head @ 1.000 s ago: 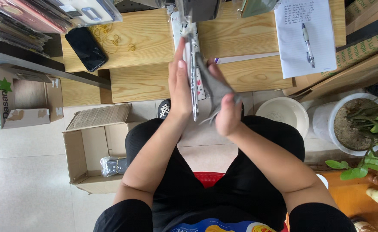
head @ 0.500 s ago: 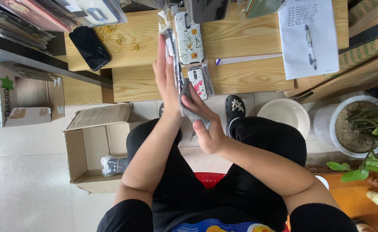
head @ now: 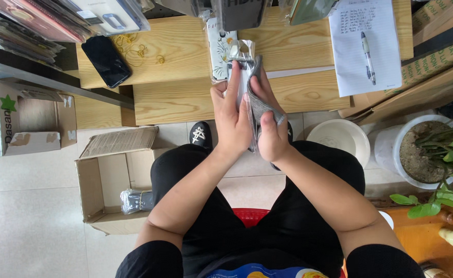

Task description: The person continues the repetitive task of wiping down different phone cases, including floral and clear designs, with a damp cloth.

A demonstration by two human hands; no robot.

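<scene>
Clear plastic sleeve with a grey case sits at upper centre, pinched between left hand and right hand above the wooden surface; slick film could slip.

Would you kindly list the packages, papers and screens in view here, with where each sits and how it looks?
Clear sleeve: between left hand and right hand, holding a grey flat item.
Floral pack: on the bench, white, oblong.
Phone: bench, left; black, screen dark.
Sheet: bench, right; white, handwritten, pen on it.
Open carton: floor, left; brown.
Printed box: far left; white and brown.
</scene>
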